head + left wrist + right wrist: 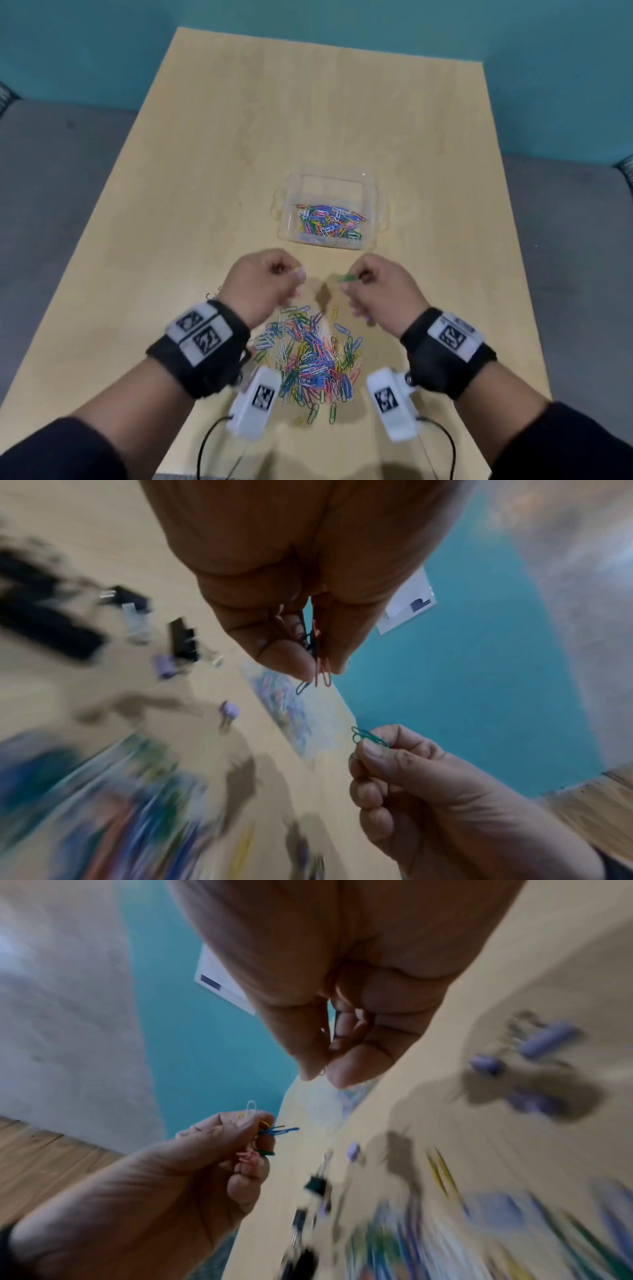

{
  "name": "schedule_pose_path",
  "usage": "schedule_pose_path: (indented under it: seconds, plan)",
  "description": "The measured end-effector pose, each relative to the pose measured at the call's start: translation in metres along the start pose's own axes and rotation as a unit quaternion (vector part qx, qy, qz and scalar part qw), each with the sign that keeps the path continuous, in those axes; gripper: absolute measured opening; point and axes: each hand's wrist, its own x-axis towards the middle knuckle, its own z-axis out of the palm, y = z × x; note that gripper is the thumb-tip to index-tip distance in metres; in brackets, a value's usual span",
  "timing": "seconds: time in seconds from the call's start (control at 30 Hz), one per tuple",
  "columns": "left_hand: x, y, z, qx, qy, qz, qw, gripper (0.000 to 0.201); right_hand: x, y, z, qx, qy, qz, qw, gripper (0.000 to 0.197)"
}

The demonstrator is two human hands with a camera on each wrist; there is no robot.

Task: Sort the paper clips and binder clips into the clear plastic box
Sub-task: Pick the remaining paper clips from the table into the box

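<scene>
A clear plastic box point(332, 188) sits mid-table with colored paper clips point(329, 222) in its near half. A big loose pile of paper clips point(311, 356) lies between my wrists. Both hands hover above the table, between pile and box. My left hand point(298, 272) pinches several clips; the left wrist view shows red and blue clips point(320, 669) in its fingertips. My right hand point(346, 279) pinches a green paper clip point(347, 278), which also shows as the green clip point(368, 738) in the left wrist view. Black binder clips point(181, 639) and purple binder clips point(486, 1064) lie blurred on the table.
The light wooden table point(239, 137) has bare surface on all sides of the box. Teal wall point(513, 34) stands behind it, grey floor to either side. Wrist camera cables point(212, 438) hang near the front edge.
</scene>
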Motion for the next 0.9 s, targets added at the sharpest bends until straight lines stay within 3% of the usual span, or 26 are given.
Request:
schedule_pose_path:
  seconds: [0.13, 0.2, 0.23, 0.33, 0.43, 0.53, 0.67, 0.8, 0.9]
  plan:
    - [0.056, 0.042, 0.006, 0.056, 0.042, 0.052, 0.996, 0.007, 0.055, -0.032, -0.015, -0.062, 0.076, -0.051, 0.994, 0.022]
    - [0.073, 0.052, 0.012, 0.073, 0.032, 0.065, 0.995, 0.005, 0.073, -0.044, -0.017, -0.124, 0.082, -0.068, 0.987, 0.015]
    - [0.076, 0.055, 0.014, 0.077, 0.015, 0.068, 0.995, 0.002, 0.077, -0.049, -0.017, -0.161, 0.073, -0.070, 0.982, 0.012]
    - [0.070, 0.056, 0.012, 0.086, -0.026, 0.068, 0.994, 0.018, 0.072, -0.050, -0.017, -0.278, 0.068, -0.095, 0.953, 0.011]
    - [0.043, 0.038, -0.006, 0.108, 0.009, 0.069, 0.992, 0.019, 0.043, -0.029, -0.018, -0.316, 0.097, -0.154, 0.931, 0.015]
    - [-0.011, -0.005, -0.023, 0.211, 0.036, 0.096, 0.972, 0.018, 0.004, 0.006, -0.002, -0.360, 0.011, -0.173, 0.916, 0.022]
    - [-0.092, -0.068, -0.019, 0.328, -0.040, 0.148, 0.932, 0.020, -0.029, 0.039, 0.033, -0.455, -0.140, -0.218, 0.852, 0.032]
    - [-0.129, -0.104, -0.008, 0.421, -0.041, 0.168, 0.890, 0.034, -0.024, 0.049, 0.063, -0.494, -0.144, -0.277, 0.812, 0.053]
    - [-0.131, -0.114, 0.000, 0.492, -0.027, 0.170, 0.853, 0.045, -0.020, 0.047, 0.074, -0.537, -0.152, -0.253, 0.791, 0.064]
